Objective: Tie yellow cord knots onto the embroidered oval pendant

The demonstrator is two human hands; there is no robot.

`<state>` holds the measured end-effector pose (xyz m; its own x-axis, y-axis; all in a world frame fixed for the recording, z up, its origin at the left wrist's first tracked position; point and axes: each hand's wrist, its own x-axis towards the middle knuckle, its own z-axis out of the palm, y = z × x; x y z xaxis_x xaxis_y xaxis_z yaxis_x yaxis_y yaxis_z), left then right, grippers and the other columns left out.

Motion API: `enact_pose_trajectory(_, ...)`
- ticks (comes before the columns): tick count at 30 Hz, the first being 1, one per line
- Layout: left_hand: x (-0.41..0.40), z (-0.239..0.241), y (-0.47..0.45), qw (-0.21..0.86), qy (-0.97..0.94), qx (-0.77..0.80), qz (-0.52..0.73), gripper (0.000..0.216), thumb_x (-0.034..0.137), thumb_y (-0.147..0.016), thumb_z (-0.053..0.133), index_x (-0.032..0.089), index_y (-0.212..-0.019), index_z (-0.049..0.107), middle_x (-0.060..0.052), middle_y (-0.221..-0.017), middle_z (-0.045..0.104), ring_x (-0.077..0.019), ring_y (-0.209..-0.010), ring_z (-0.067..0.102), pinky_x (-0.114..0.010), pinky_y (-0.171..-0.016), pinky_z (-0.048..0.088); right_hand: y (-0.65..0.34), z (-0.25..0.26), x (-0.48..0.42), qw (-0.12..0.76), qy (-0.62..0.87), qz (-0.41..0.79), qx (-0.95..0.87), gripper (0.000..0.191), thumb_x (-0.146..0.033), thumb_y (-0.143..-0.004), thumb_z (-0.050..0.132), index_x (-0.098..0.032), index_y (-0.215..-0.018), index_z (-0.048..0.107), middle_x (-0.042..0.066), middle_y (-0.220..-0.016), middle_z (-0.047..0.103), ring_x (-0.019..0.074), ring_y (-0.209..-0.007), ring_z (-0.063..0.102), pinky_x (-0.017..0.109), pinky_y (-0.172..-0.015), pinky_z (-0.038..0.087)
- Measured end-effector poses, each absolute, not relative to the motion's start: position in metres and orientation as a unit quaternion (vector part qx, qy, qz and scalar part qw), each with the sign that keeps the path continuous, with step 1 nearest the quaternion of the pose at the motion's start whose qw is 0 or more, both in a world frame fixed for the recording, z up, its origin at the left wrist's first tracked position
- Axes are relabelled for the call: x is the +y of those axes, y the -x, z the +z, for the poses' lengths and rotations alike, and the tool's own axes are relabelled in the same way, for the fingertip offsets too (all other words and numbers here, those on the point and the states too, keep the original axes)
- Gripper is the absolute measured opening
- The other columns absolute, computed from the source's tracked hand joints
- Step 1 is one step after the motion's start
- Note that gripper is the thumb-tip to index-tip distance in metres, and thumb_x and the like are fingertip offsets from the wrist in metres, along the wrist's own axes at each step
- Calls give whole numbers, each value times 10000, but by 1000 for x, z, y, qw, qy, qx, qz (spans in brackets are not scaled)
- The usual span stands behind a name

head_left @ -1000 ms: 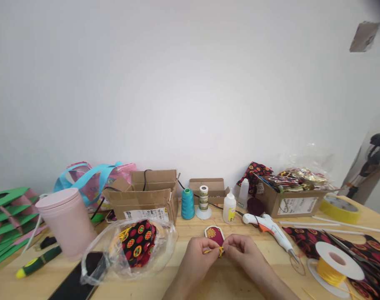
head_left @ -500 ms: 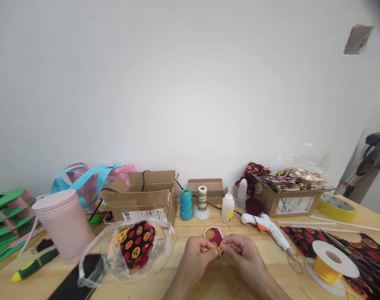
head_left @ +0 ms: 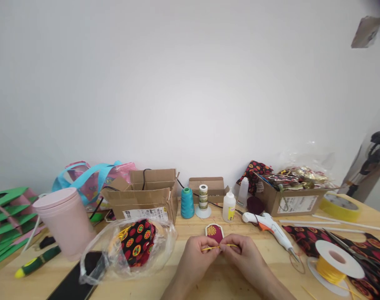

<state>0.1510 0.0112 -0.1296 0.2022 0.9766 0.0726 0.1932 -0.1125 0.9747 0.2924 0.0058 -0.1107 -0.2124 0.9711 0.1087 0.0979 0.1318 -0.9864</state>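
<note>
My left hand [head_left: 194,260] and my right hand [head_left: 244,258] meet at the near middle of the wooden table [head_left: 190,227]. Both pinch a thin yellow cord [head_left: 219,247] stretched nearly level between their fingertips. Just behind the fingers lies a small maroon fabric piece [head_left: 214,232] with a gold pattern and a white edge, partly hidden by my hands. Where the cord ends inside the fingers is hidden.
A white glue gun [head_left: 271,227], a spool of yellow cord [head_left: 335,260] and patterned cloth [head_left: 358,250] lie right. A plastic bag with patterned fabric [head_left: 133,246], a pink cup [head_left: 66,221], a phone [head_left: 74,283] and a green pen [head_left: 36,261] lie left. Cardboard boxes [head_left: 146,196], thread spools [head_left: 187,203] and glue bottles [head_left: 229,206] stand behind.
The bunched loop of yellow cord between my fingers has been drawn out into a straighter line. My hands have shifted slightly apart.
</note>
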Motion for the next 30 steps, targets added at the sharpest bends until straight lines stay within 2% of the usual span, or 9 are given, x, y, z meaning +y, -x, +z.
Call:
enact_pose_trajectory(3, 13, -133, -152, 468, -608, 489, 414, 187, 289, -627, 558, 113, -647, 619, -13, -570, 565, -106, -513, 456, -195, -471, 314, -293, -118, 7, 445, 434, 479, -620, 147, -273, -661, 549, -153, -636, 630, 18, -637, 620, 155, -630, 565, 211, -539, 413)
enact_pose_trajectory(8, 12, -133, -155, 461, -592, 523, 404, 151, 264, -589, 569, 114, -570, 567, 64, -408, 395, -51, -381, 281, -181, -386, 181, -294, -127, 8, 439, 451, 468, -621, 129, -237, -665, 527, -145, -631, 611, -5, -560, 587, 115, -508, 514, 184, -441, 341)
enact_pose_trajectory(12, 11, -127, -157, 476, -581, 513, 415, 141, 246, -569, 577, 117, -528, 541, 71, -398, 377, -47, -379, 264, -183, -387, 167, -293, -126, 8, 450, 476, 465, -596, 131, -248, -637, 543, -135, -599, 597, -6, -512, 573, 111, -475, 492, 189, -433, 333)
enact_pose_trajectory(14, 11, -126, -156, 484, -574, 513, 416, 154, 261, -567, 587, 110, -547, 561, 66, -394, 401, -46, -371, 271, -181, -385, 171, -293, -123, 8, 456, 477, 469, -588, 142, -262, -627, 549, -135, -592, 601, 5, -536, 593, 121, -498, 510, 198, -457, 359)
enact_pose_trajectory(16, 11, -126, -154, 496, -572, 504, 416, 180, 285, -575, 591, 106, -594, 598, 38, -433, 486, -58, -385, 335, -181, -394, 217, -293, -120, 9, 457, 474, 477, -582, 152, -278, -621, 554, -139, -594, 609, 14, -572, 614, 137, -542, 537, 211, -501, 393)
enact_pose_trajectory(20, 12, -126, -150, 503, -581, 480, 422, 193, 293, -593, 589, 114, -639, 645, -45, -642, 645, -131, -572, 525, -213, -535, 374, -295, -114, 10, 452, 481, 464, -590, 166, -296, -616, 557, -147, -589, 624, 21, -607, 631, 160, -606, 562, 230, -558, 427)
enact_pose_trajectory(23, 13, -123, -151, 497, -584, 483, 422, 189, 289, -592, 590, 114, -632, 651, -59, -659, 666, -156, -615, 557, -229, -573, 401, -294, -113, 10, 454, 480, 455, -597, 172, -302, -615, 556, -148, -582, 628, 22, -610, 634, 166, -617, 566, 231, -562, 432)
enact_pose_trajectory(30, 13, -123, -152, 473, -578, 519, 415, 200, 282, -568, 597, 89, -586, 645, -55, -544, 644, -128, -487, 511, -212, -467, 350, -293, -114, 8, 452, 467, 470, -598, 169, -304, -620, 563, -150, -599, 631, 19, -619, 635, 165, -628, 569, 228, -567, 434)
